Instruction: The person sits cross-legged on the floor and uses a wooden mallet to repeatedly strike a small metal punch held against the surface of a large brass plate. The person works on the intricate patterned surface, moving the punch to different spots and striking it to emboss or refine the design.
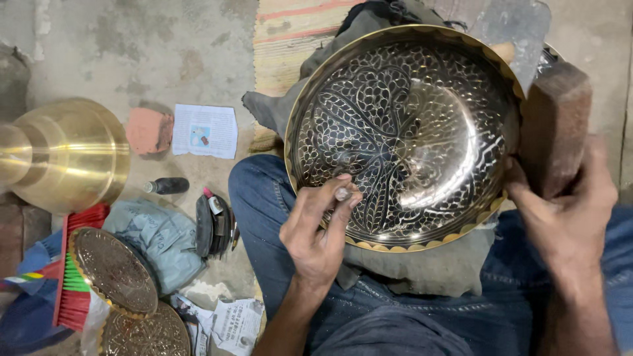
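Engraving step, centre frame: left hand (pixel 318 232) pinches small punch (pixel 343 194) on engraved brass bowl (pixel 402 135); right hand (pixel 568 214) grips wooden block (pixel 554 125). Next strike needs steady punch.

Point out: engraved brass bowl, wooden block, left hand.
engraved brass bowl (pixel 422 99), head view, patterned inner surface
wooden block (pixel 555 122), head view, broad face
left hand (pixel 320 227), head view, back of hand

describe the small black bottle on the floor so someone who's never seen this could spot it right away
Start at the large golden brass vessel on the left of the concrete floor. Just right of its lower edge, below a white printed paper, lies the small black bottle on its side. It is the only dark cylinder there, apart from the embossed brass plates further down.
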`<action>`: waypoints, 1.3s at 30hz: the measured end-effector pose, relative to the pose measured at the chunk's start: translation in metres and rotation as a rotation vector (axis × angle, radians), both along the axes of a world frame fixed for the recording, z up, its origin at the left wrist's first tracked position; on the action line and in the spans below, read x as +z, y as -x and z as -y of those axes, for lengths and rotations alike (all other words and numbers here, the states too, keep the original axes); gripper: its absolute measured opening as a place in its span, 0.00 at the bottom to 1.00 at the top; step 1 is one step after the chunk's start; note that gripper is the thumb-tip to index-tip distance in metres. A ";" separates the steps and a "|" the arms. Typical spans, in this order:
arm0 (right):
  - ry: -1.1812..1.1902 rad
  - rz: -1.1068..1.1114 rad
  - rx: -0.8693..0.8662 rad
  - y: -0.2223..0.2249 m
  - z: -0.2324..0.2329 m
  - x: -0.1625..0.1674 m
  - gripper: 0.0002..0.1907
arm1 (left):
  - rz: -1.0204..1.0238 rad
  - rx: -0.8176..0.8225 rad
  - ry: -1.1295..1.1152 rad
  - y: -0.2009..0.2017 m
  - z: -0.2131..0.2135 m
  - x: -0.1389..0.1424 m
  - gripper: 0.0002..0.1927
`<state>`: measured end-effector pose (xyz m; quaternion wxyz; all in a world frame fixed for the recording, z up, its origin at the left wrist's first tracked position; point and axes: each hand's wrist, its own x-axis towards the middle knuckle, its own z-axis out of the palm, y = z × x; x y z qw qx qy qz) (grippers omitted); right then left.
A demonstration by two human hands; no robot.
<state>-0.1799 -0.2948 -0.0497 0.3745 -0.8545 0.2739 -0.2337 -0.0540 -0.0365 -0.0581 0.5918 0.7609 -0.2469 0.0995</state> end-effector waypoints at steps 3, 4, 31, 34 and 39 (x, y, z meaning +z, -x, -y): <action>-0.043 0.033 0.018 -0.004 0.000 0.008 0.24 | 0.218 0.028 -0.086 -0.007 0.010 -0.005 0.15; -0.051 0.029 0.017 -0.006 0.000 0.010 0.24 | 0.305 0.033 -0.106 -0.009 0.014 -0.007 0.15; -0.188 -0.419 -0.130 0.062 0.011 0.014 0.16 | -0.003 -0.218 -0.066 -0.072 0.053 0.033 0.16; -0.254 -0.207 -0.212 0.037 0.002 0.031 0.17 | -0.090 -0.213 -0.007 -0.049 0.063 0.030 0.15; -0.143 -0.267 -0.089 0.028 -0.006 0.032 0.17 | -0.178 -0.248 0.018 -0.044 0.070 0.019 0.17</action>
